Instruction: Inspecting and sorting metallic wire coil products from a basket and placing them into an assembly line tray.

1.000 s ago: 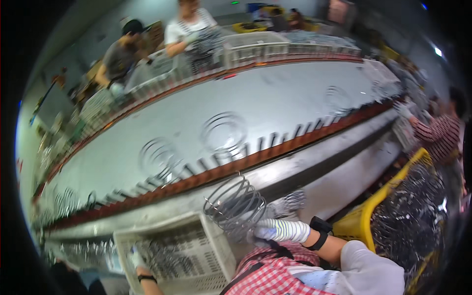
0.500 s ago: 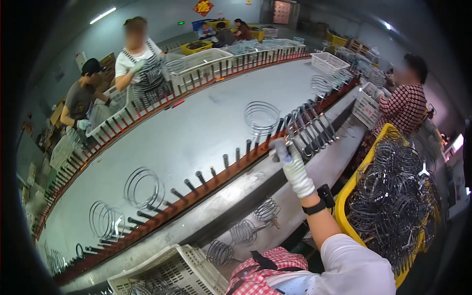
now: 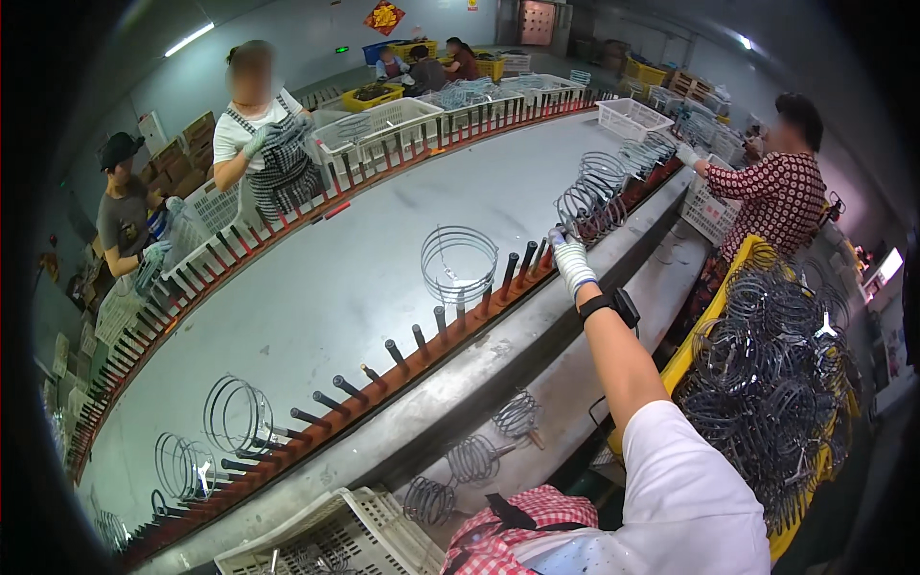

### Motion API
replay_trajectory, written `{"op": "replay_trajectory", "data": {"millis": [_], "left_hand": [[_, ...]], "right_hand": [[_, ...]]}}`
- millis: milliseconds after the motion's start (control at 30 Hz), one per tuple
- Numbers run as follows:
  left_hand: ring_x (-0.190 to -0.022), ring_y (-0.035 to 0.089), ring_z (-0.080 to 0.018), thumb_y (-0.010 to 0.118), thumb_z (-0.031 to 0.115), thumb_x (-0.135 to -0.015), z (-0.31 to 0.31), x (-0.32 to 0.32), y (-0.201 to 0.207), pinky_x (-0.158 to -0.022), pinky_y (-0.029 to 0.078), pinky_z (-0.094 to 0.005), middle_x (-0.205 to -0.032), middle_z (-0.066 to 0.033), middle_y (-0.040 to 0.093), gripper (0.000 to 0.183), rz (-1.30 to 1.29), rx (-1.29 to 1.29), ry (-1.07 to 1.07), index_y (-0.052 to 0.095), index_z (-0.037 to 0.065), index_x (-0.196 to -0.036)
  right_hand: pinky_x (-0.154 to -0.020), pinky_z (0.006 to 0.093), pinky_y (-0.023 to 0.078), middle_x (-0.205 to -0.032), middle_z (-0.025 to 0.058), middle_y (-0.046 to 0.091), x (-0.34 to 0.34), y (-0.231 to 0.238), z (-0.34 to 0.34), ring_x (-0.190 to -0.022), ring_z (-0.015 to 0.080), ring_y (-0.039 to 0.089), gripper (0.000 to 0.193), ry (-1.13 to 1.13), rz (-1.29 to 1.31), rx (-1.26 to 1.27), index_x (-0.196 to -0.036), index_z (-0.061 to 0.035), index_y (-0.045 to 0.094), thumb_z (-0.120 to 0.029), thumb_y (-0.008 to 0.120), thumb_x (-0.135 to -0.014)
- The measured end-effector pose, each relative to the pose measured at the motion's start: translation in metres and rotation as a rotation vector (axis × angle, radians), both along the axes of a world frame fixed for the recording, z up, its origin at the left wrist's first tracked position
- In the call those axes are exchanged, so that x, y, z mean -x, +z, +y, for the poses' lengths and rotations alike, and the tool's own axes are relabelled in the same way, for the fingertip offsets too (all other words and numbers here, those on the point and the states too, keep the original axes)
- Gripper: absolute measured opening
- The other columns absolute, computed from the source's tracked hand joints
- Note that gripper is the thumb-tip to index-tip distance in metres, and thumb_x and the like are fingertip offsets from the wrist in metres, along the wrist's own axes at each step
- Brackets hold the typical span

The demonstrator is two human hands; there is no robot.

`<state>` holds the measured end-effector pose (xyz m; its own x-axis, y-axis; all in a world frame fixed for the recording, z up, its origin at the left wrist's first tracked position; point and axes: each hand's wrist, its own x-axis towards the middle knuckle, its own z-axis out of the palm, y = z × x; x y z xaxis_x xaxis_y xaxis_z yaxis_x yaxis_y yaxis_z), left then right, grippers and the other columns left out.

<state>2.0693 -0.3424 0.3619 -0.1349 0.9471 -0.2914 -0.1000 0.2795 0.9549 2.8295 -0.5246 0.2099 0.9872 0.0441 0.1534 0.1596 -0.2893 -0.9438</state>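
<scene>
My right hand (image 3: 572, 261), in a white striped glove with grey fingertips, reaches over the far part of the moving rack's near edge. Its fingers are closed at the lower edge of a bunch of round wire coils (image 3: 591, 196); the coils partly hide the fingertips. Just left of the hand stand dark upright pegs (image 3: 512, 276) on a reddish-brown rail (image 3: 426, 369). A single wire coil (image 3: 460, 264) stands by the pegs further left. More wire coils (image 3: 238, 414) sit on the rail at the lower left. My left hand is out of view.
A yellow crate (image 3: 692, 359) heaped with dark wire coils stands at my right. Loose coils (image 3: 474, 458) lie on the metal ledge before me, beside a white crate (image 3: 383, 527). A co-worker (image 3: 781, 187) works at the right; two others (image 3: 273, 144) stand across the grey table (image 3: 355, 259).
My right hand has moved up and a little right. The bunch of coils stands further away and more upright. Pegs and the other near coils have shifted toward the lower left.
</scene>
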Motion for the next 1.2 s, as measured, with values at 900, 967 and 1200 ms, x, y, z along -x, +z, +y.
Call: {"op": "replay_trajectory", "data": {"millis": [900,967,1200], "left_hand": [[-0.058,0.046,-0.0112,0.062,0.027,-0.083,-0.042,-0.070,-0.013,-0.053,0.040,-0.0254,-0.072,-0.0011,0.052,0.032,-0.440,0.326,-0.500,0.056,0.001,-0.101],[-0.054,0.038,-0.0058,0.063,0.030,-0.082,-0.045,-0.092,-0.014,-0.049,0.033,-0.0196,-0.066,0.0035,0.041,0.032,-0.277,0.365,-0.519,0.055,0.004,-0.098],[-0.054,0.041,-0.0048,0.059,0.032,-0.085,-0.043,-0.091,-0.021,-0.047,0.037,-0.0188,-0.068,0.0018,0.047,0.031,-0.175,0.344,-0.579,0.055,0.003,-0.093]], "right_hand": [[-0.087,0.0265,0.041,-0.109,0.0095,0.056,0.364,0.066,0.038,-0.098,0.0131,0.051,0.053,1.703,0.588,0.003,-0.121,0.0001,0.047,-0.042,0.048,-0.090],[-0.093,0.0311,0.037,-0.117,0.0098,0.050,0.379,0.064,0.034,-0.104,0.0174,0.048,0.067,1.841,0.854,-0.004,-0.127,0.0007,0.041,-0.052,0.049,-0.086],[-0.064,0.0236,0.047,-0.081,0.0068,0.063,0.396,0.078,0.037,-0.067,0.0123,0.058,0.060,1.504,1.188,-0.047,-0.090,0.0001,0.063,-0.056,0.042,-0.086]]}}
